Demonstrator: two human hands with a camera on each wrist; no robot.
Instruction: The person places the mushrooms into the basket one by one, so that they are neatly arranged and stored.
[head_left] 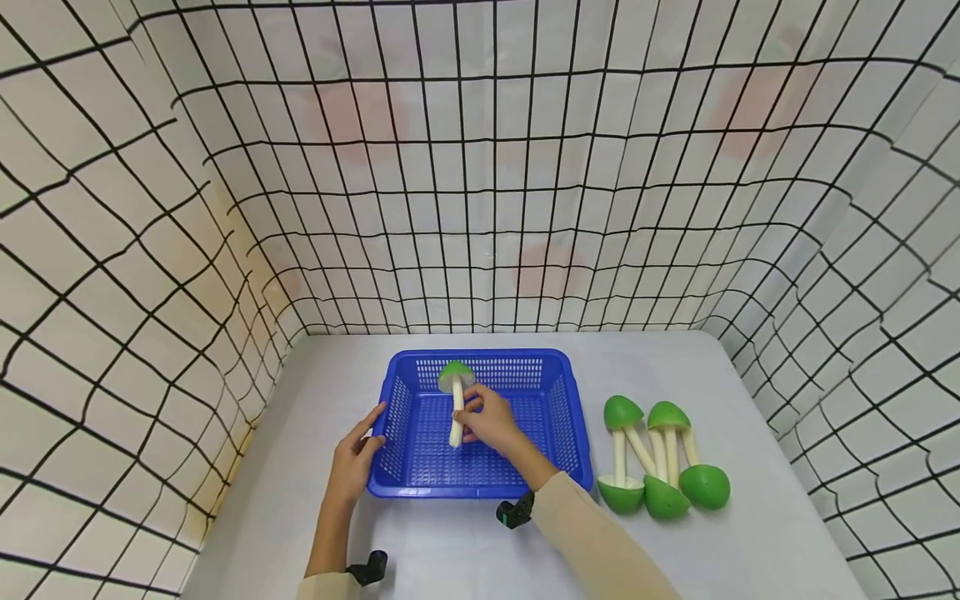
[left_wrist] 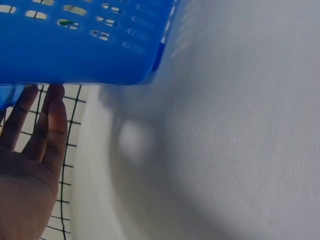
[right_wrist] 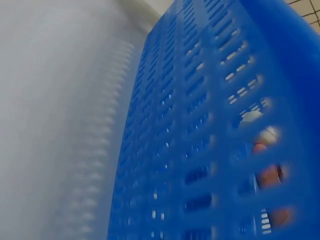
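White, fine-textured surface [head_left: 442, 550], boxed in on back and both sides by white walls [head_left: 512, 196] with black grid lines; faint reddish blotches on the back one. Blue rectangular plastic basket [head_left: 480, 492] with slotted sides sits mid-surface. Green-capped, white-stemmed toy mushroom [head_left: 457, 396] is inside the basket's outline, cap toward the far wall; can't tell if its stem end touches the basket floor. Right hand [head_left: 491, 419] pinches the stem, thumb against fingers. Left hand [head_left: 349, 461]: fingers extended, touching the left rim. Five more matching mushrooms [head_left: 666, 497] lie right of the basket, well apart from both hands.
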